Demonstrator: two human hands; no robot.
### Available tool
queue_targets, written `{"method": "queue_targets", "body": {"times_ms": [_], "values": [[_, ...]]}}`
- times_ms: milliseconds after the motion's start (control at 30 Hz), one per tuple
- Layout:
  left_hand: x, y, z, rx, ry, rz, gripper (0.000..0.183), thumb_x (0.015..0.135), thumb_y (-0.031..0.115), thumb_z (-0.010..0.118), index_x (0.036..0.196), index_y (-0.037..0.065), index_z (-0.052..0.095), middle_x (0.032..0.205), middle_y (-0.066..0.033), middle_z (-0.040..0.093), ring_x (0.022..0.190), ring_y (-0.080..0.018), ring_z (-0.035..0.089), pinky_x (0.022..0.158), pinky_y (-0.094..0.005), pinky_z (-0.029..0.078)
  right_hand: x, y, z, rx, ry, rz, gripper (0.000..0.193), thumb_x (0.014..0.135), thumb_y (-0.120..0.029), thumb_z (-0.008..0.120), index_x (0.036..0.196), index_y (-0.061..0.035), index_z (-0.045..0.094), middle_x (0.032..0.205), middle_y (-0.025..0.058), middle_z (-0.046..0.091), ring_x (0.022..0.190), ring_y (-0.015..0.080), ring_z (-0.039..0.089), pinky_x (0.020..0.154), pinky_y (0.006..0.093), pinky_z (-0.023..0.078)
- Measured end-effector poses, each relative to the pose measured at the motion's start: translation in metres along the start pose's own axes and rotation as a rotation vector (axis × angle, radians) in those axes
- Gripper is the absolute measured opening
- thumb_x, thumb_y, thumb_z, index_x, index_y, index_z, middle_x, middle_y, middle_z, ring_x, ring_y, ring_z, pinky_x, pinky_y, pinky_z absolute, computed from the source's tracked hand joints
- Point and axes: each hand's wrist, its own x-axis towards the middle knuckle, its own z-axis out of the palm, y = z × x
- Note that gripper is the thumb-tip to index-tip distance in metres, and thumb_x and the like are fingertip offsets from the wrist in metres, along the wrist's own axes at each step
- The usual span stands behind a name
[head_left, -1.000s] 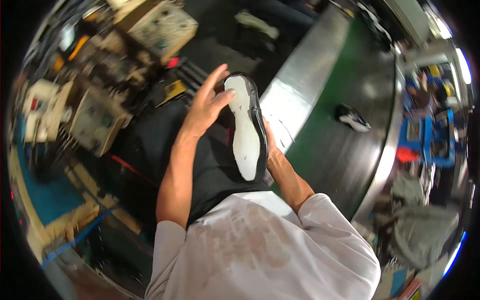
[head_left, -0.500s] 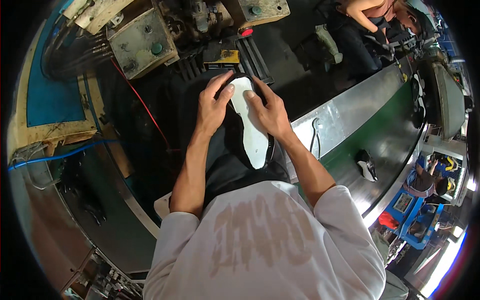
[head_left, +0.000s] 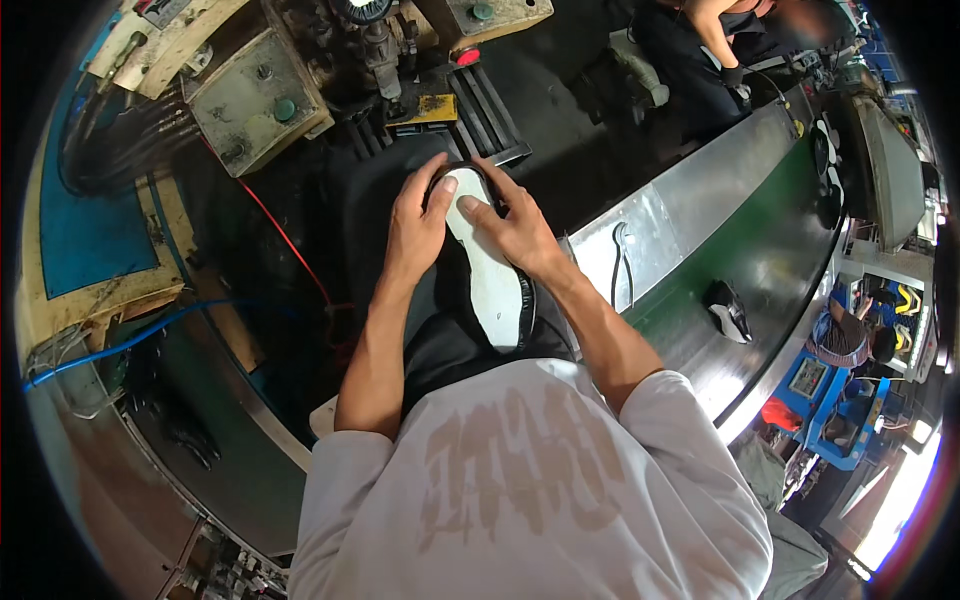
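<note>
A black shoe upper with a white insole board on its underside lies bottom up over my lap, its toe end pointing away from me. Round the left side of the toe end my left hand is closed, thumb pressed on the white board. From the other side my right hand grips it, with its thumb on the board near the left thumb and its fingers over the far edge. The underside of the upper, against my fingers and lap, is hidden.
Ahead stands a machine with a metal box and a yellow pedal. On my right, pliers rest on a metal ledge beside a green conveyor belt carrying a black-and-white shoe. A co-worker's gloved hand is at upper right.
The whole view has shifted slightly. My hands keep their hold on the shoe upper, which sits a little lower in the picture and nearer my body.
</note>
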Motion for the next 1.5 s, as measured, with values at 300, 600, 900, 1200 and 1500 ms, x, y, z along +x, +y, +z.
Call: {"method": "queue_targets", "body": {"times_ms": [300,600,900,1200,1500], "values": [[-0.008,-0.003,0.014,-0.106,0.043,-0.099,0.038,0.111,0.021,0.052,0.134,-0.004,0.069,0.125,-0.0143,0.072,0.117,-0.0206,0.063,0.106,-0.0335,0.046,-0.004,-0.004,0.006,-0.061,0.052,-0.027,0.068,0.099,-0.039,0.072,0.158,-0.0113,0.052,0.12,0.0262,0.069,0.117,0.0364,0.06,0.103,0.0434,0.049],[-0.028,-0.026,0.018,-1.338,-0.231,-0.505,0.061,0.115,0.038,0.049,0.165,0.005,0.036,0.166,-0.0094,0.044,0.151,-0.0227,0.042,0.125,-0.0364,0.032,-0.004,0.037,-0.011,0.97,-0.135,0.201,0.073,0.11,-0.045,0.059,0.163,0.0011,0.04,0.161,0.0142,0.049,0.147,0.0252,0.047,0.126,0.0383,0.033],[-0.047,-0.015,0.042,-0.162,-0.053,-0.247,0.061,0.118,0.031,0.038,0.169,0.001,0.024,0.172,-0.0166,0.032,0.16,-0.0259,0.029,0.13,-0.0373,0.023,-0.018,0.027,-0.002,0.06,0.015,0.089,0.057,0.116,-0.036,0.048,0.162,-0.0022,0.043,0.154,0.0198,0.057,0.142,0.0288,0.054,0.12,0.0372,0.04],[-0.073,-0.01,0.042,-0.418,-0.167,-0.271,0.072,0.115,0.029,0.045,0.17,-0.001,0.011,0.175,-0.0211,0.022,0.16,-0.0304,0.026,0.13,-0.0382,0.021,-0.054,0.042,-0.005,0.516,-0.054,0.323,0.067,0.113,-0.043,0.053,0.159,0.0043,0.043,0.152,0.0241,0.057,0.142,0.0308,0.054,0.119,0.0383,0.04],[-0.061,-0.007,0.048,-0.157,0.04,-0.262,0.082,0.106,0.028,0.064,0.166,-0.007,0.022,0.166,-0.031,0.036,0.154,-0.0374,0.039,0.125,-0.0427,0.033,-0.106,0.006,-0.003,-0.196,0.082,-0.002,0.082,0.093,-0.033,0.081,0.162,-0.0087,0.043,0.16,0.0365,0.038,0.139,0.0484,0.054,0.112,0.0483,0.048]]}}
